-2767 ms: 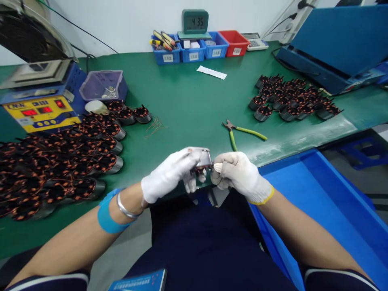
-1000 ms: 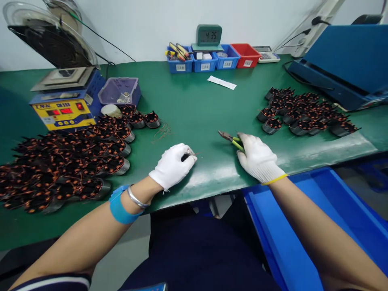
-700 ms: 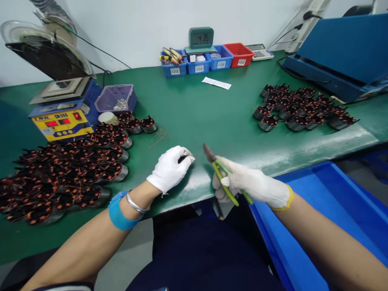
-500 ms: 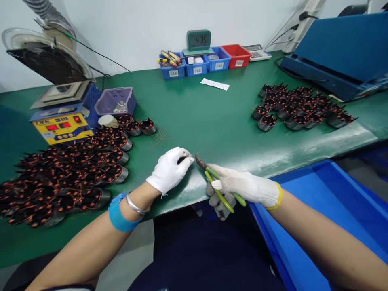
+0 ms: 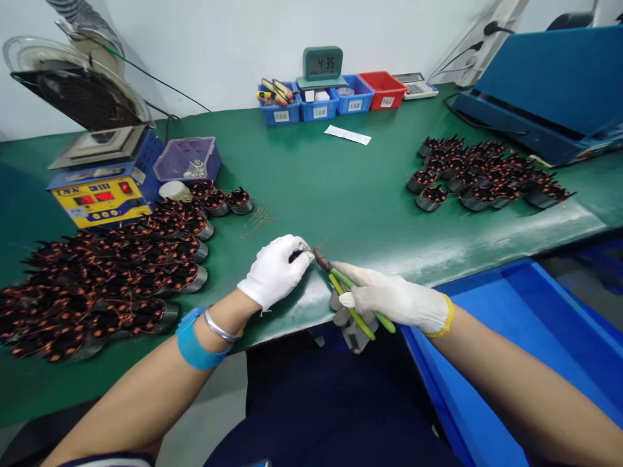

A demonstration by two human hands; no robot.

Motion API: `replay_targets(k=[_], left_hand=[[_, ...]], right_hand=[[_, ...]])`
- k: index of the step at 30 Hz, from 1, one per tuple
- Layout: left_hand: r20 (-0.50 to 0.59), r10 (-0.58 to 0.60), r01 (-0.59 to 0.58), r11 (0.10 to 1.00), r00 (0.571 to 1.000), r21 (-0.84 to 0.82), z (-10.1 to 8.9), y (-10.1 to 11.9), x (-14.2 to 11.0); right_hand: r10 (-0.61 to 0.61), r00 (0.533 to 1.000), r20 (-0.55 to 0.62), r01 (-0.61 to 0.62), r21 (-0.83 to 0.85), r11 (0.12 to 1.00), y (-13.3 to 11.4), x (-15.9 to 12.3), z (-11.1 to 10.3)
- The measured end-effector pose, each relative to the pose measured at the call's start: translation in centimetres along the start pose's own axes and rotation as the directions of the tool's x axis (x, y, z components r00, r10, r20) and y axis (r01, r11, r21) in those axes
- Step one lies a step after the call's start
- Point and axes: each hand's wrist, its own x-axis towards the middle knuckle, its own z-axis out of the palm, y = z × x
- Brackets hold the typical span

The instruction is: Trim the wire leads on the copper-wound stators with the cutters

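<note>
My left hand (image 5: pixel 276 271), in a white glove, is closed over the front part of the bench with thumb and forefinger pinched. Whatever sits between those fingertips is mostly covered and too small to name; a thin strand shows just beyond them. My right hand (image 5: pixel 389 297), gloved in white with a yellow cuff, is wrapped around the green handles of a pair of cutting pliers (image 5: pixel 359 315). Their dark jaws point left and meet the left fingertips. Grey-coated glove fingers show below the handles, at the bench edge.
Wound motor stators (image 5: pixel 141 279) crowd the left side, and more stators (image 5: pixel 479 172) stand at right. Loose wire ends (image 5: pixel 259 219) lie beyond my left hand. A soldering station (image 5: pixel 104 198), purple bin (image 5: pixel 214 159), small blue bins (image 5: pixel 280 117) and a large blue tray (image 5: pixel 479 305) surround the work area.
The plier jaws and my left fingertips have come together, closing a small gap. The right hand keeps its grip on the pliers. The whole view has shifted slightly.
</note>
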Motion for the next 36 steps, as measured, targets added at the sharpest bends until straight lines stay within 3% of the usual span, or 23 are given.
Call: replay_targets(k=[6, 10, 12, 14, 16, 18, 21, 24, 26, 29, 32, 34, 36], left_hand=[[0.015, 0.014, -0.015, 1.0, 1.0, 0.018, 0.0, -0.2, 0.1], [0.013, -0.026, 0.026, 0.999, 1.0, -0.047, -0.2, 0.1, -0.1], [-0.048, -0.067, 0.059, 0.986, 0.997, -0.155, -0.6, 0.0, -0.2], [-0.199, -0.097, 0.039, 0.961, 0.975, -0.275, -1.0, -0.4, -0.1], [-0.387, -0.129, 0.003, 0.95, 0.913, -0.311, -1.6, -1.4, 0.4], [-0.526, -0.155, 0.043, 0.975, 0.836, -0.22, -2.2, -2.8, 1.1], [-0.625, -0.125, 0.225, 0.971, 0.771, 0.084, -3.2, -5.0, 2.1], [-0.59, -0.09, 0.351, 0.871, 0.802, 0.344, -4.0, -6.6, 2.5], [-0.535, -0.109, 0.382, 0.817, 0.838, 0.433, -4.1, -7.1, 2.7], [-0.486, -0.139, 0.396, 0.784, 0.863, 0.478, -3.8, -7.4, 3.0], [-0.511, -0.144, 0.409, 0.791, 0.847, 0.455, -3.5, -7.7, 3.5], [-0.543, -0.143, 0.417, 0.804, 0.827, 0.423, -3.6, -7.9, 3.8], [-0.557, -0.137, 0.407, 0.823, 0.819, 0.395, -3.7, -8.2, 4.0]], right_hand=[[0.098, 0.994, -0.05, -0.101, -0.048, 0.994, -0.8, 0.5, 0.5], [0.076, 0.989, -0.126, -0.111, -0.301, 0.947, -1.4, 0.8, 0.2], [-0.021, 0.976, -0.217, -0.114, -0.59, 0.799, -1.7, 0.9, 0.3], [-0.182, 0.939, -0.291, -0.164, -0.845, 0.508, -2.0, 1.2, 0.5], [-0.314, 0.895, -0.319, -0.255, -0.94, 0.227, -2.3, 1.7, 1.0], [-0.41, 0.861, -0.3, -0.299, -0.952, 0.068, -2.5, 2.6, 1.7], [-0.583, 0.801, -0.138, -0.18, -0.984, -0.014, -2.6, 4.6, 3.1], [-0.62, 0.784, 0.03, 0.002, -0.999, -0.045, -2.6, 6.6, 4.4], [-0.613, 0.789, 0.048, 0.043, -0.999, -0.023, -2.7, 7.3, 4.4], [-0.691, 0.718, -0.086, -0.039, -0.996, 0.084, -3.2, 7.0, 1.7], [-0.713, 0.587, -0.382, -0.335, -0.917, 0.216, -3.4, 5.6, -4.0], [-0.686, 0.5, -0.528, -0.542, -0.809, 0.228, -2.9, 4.6, -8.4], [-0.719, 0.423, -0.551, -0.656, -0.734, 0.176, -1.7, 3.5, -12.2]])
